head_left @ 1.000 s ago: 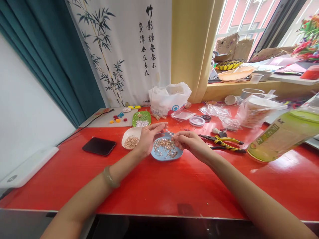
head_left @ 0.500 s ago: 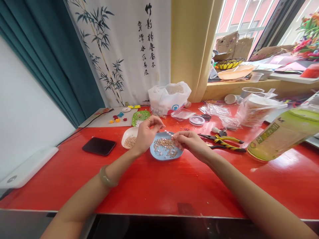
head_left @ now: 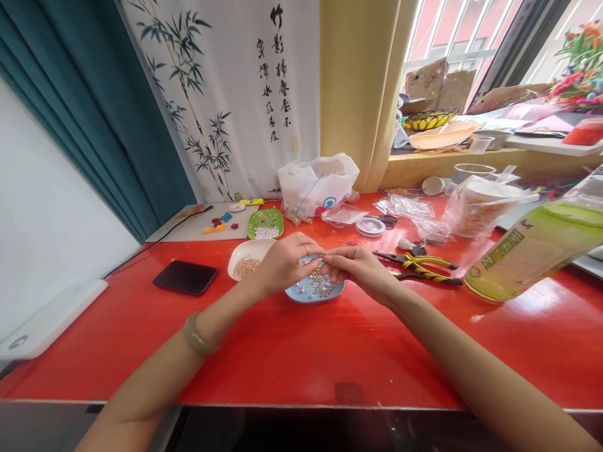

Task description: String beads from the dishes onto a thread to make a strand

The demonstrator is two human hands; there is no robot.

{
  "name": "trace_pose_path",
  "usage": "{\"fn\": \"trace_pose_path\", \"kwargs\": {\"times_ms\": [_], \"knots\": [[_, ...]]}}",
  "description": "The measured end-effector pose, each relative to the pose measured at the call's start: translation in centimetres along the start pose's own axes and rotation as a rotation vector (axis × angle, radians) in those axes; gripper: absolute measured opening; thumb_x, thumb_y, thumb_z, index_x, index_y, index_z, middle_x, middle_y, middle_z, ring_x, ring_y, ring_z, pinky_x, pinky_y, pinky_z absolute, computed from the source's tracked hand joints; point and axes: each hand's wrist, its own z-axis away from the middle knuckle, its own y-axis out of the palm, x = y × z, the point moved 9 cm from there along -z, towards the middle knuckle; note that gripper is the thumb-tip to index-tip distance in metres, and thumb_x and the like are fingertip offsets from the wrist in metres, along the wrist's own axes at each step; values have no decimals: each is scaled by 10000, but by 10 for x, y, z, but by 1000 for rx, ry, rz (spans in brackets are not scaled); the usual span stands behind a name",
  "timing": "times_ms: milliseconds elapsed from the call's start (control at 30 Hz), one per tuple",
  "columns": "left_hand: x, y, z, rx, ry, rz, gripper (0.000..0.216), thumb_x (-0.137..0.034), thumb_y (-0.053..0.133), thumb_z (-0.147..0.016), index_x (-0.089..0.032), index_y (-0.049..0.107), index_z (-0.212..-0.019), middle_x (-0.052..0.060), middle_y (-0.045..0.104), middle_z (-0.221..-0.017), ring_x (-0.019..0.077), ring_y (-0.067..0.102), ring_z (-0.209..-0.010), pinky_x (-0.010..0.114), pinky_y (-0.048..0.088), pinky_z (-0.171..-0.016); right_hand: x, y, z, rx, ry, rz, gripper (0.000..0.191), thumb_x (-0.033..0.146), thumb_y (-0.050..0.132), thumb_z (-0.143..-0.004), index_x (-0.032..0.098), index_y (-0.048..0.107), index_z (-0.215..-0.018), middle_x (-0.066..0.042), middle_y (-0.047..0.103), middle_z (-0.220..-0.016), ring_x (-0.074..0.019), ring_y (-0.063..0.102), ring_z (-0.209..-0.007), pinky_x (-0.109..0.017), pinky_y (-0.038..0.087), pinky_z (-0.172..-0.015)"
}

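My left hand [head_left: 293,262] and my right hand [head_left: 351,265] meet fingertip to fingertip above a blue dish [head_left: 315,297]. Both are closed in a pinch on a short string of small white beads, now mostly hidden by the fingers. Loose gold and white beads [head_left: 325,287] lie in the blue dish. To its left, partly behind my left hand, stands a white dish [head_left: 238,252] with small gold beads [head_left: 245,268]. Behind that is a green tray [head_left: 254,221] holding white beads [head_left: 267,232].
A black phone [head_left: 185,277] lies at left on the red table [head_left: 282,358]. Yellow-and-black pliers [head_left: 431,269] lie right of my right hand, near a green-labelled bottle [head_left: 532,251]. Behind stand a white plastic bag [head_left: 318,182], a ribbon spool [head_left: 370,226] and clear packets [head_left: 409,210].
My left hand has moved right and slightly down, closing the gap to my right hand. The bead string that showed between them is now covered. My right hand has hardly moved.
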Motion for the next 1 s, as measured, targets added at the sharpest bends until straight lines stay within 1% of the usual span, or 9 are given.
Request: {"fn": "trace_pose_path", "kwargs": {"times_ms": [200,333,500,867,1000], "knots": [[-6,4,3,35,88,-202,206,-210,450,-769,-169,624,-872,85,616,-811,175,517,-803,302,415,-713,-2,1,-2,22,7,4,188,309,571,-727,137,645,-743,-36,653,-709,-61,559,-530,-193,442,-538],[-7,6,3,44,89,-264,187,-201,440,-766,-159,607,-840,91,605,-805,182,506,-809,306,410,-714,-1,0,-2,17,-4,39,213,330,569,-725,133,648,-732,-42,655,-703,-68,564,-531,-204,452,-547],[-8,6,3,26,93,-319,165,-178,428,-756,-148,581,-810,88,591,-783,177,501,-785,294,410,-693,2,-1,-1,-7,-9,49,206,324,577,-718,130,647,-721,-42,655,-698,-66,565,-526,-200,455,-545],[-7,3,2,1,76,-244,143,-194,447,-754,-150,573,-808,83,585,-781,173,494,-779,300,406,-694,4,-2,0,-27,-19,38,214,333,584,-710,131,638,-752,-46,662,-711,-73,586,-531,-206,471,-548],[-6,0,1,-17,59,-143,136,-198,472,-752,-165,590,-811,68,590,-773,162,496,-762,299,409,-697,8,-3,0,-56,-33,66,229,346,588,-703,133,640,-766,-55,665,-739,-95,609,-567,-234,492,-579]]}}
